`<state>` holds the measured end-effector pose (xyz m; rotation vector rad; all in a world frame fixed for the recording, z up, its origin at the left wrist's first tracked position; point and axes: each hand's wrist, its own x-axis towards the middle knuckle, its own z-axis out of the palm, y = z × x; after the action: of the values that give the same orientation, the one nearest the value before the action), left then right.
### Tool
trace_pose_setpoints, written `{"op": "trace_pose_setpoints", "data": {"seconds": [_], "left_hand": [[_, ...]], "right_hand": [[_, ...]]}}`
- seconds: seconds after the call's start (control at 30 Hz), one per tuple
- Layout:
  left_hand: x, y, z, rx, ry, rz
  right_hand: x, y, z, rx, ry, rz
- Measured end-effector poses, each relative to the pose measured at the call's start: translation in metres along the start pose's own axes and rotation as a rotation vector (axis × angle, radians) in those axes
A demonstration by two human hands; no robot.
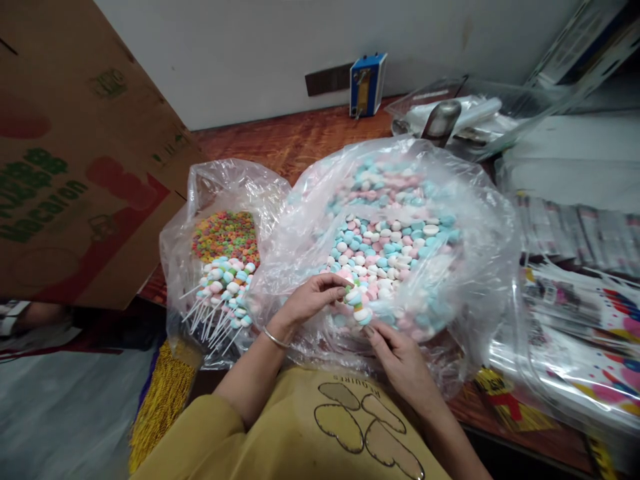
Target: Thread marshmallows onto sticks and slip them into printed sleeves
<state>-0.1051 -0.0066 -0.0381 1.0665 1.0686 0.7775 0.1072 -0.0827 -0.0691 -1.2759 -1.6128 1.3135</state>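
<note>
A candy skewer (357,308) of pale marshmallows and small coloured rings is held over the large open bag. My right hand (397,353) is closed, its thumb and fingers pinching the skewer's lower end. At the upper end, the fingertips of my left hand (320,293) pinch together at a small green ring. Below and behind are loose blue, pink and white marshmallows (380,250) in a clear plastic bag (485,233). To the left lie finished-looking candy skewers (227,293) with white sticks, on a bag of colourful ring candies (227,237).
A large cardboard box (75,153) leans in at the left. Against the wall stands a blue-and-white device (367,85). A clear plastic bin (505,127) sits at the back right, with printed packaging bags (590,327) stacked in front. Yellow fringe (165,400) hangs at the lower left.
</note>
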Motion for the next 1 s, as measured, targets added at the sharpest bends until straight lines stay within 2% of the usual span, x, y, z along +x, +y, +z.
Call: {"op": "trace_pose_setpoints", "data": {"seconds": [0.07, 0.17, 0.47, 0.67, 0.73, 0.83, 1.0], "left_hand": [[0.001, 0.001, -0.002, -0.073, -0.046, -0.054], [0.001, 0.004, -0.007, -0.057, -0.102, -0.089], [-0.001, 0.013, -0.019, 0.189, -0.274, -0.016], [0.000, 0.017, -0.022, 0.226, -0.326, 0.052], [-0.001, 0.016, -0.021, 0.232, -0.284, 0.085], [-0.004, 0.012, -0.011, 0.287, -0.161, 0.161], [-0.010, 0.004, 0.013, 0.622, 0.150, 0.471]], "right_hand": [[-0.001, -0.002, -0.001, -0.003, -0.017, -0.017], [-0.002, -0.005, -0.005, -0.040, -0.038, -0.041], [-0.008, -0.004, -0.018, -0.172, -0.148, -0.049], [-0.007, -0.007, -0.014, -0.114, -0.113, -0.059], [-0.007, -0.007, -0.013, -0.126, -0.077, -0.050], [-0.006, -0.008, -0.012, -0.139, -0.006, -0.025], [-0.005, -0.012, -0.003, -0.101, 0.054, -0.015]]}}
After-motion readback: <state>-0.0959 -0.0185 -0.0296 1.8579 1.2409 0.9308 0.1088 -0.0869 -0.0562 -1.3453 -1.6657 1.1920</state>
